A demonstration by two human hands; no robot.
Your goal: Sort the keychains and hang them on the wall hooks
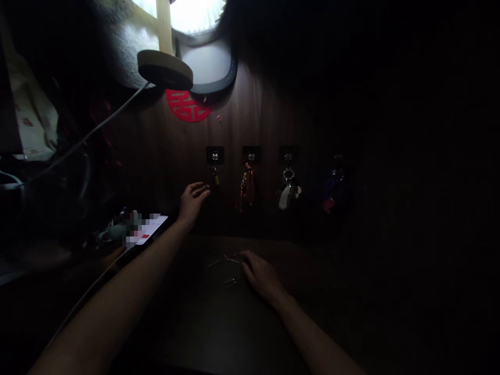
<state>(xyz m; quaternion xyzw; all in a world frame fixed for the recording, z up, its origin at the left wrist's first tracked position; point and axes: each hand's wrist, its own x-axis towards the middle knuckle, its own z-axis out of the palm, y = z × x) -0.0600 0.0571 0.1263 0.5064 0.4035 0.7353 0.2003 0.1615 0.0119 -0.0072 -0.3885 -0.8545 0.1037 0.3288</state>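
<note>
Centre: left hand [191, 203], grip parted, beside hanging keychain [216, 177] | lower centre: right hand [264, 276] by silvery strand [225, 259] on desk [230, 328], grip unclear | step: apparently reaching; calls for fingertip precision

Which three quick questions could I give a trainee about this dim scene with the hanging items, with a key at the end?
1. Short answer: What colour shows on the hanging item nearest the left hand?
2. True or false: The red cutout is higher than the row of hooks.
3. Fill in the blank: The thin silvery pieces on the dark surface lie nearest the ____ hand.

Key: 1. Yellow. 2. True. 3. Right hand.
</note>
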